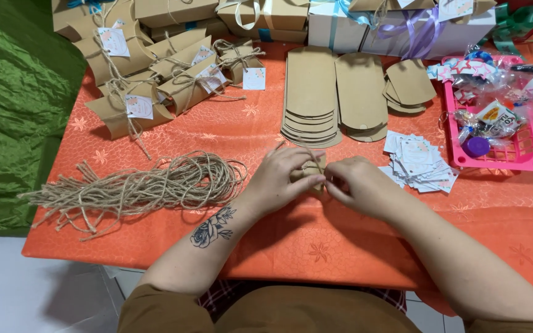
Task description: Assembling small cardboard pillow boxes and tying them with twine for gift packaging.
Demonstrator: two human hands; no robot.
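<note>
Green cloth [13,111]: shiny, crumpled, at 9 o'clock, beside the table.

Orange tablecloth [316,246]: flower-patterned, covers the whole work surface.

Twine bundle [137,188]: loose cut lengths of brown jute, at 9 o'clock from the hands, near the left hand.

Finished pillow boxes [155,80]: brown card, tied with twine and tagged, heaped at 11 o'clock.

Left hand [285,179]: fingers curled over a small box, gripping it from the left; a flower tattoo shows on the forearm.

Small kraft box [311,172]: brown card, mostly hidden between both hands at table centre; a thin strand of twine crosses its top. Its full shape cannot be told.

Flat box blanks [311,92]: unfolded brown card in three stacks, at 12 o'clock from the hands.

Right hand [356,185]: closed, fingertips pinching at the box's right edge, touching the left hand.

Paper tags [421,161]: small white printed squares in a loose pile, at 2 o'clock, just beside the right hand.

Pink basket [501,161]: plastic, holds wrapped sweets and a purple cap, at 2 o'clock, farther out.

White gift boxes [396,31]: ribboned, along the far edge at 1 o'clock.
</note>
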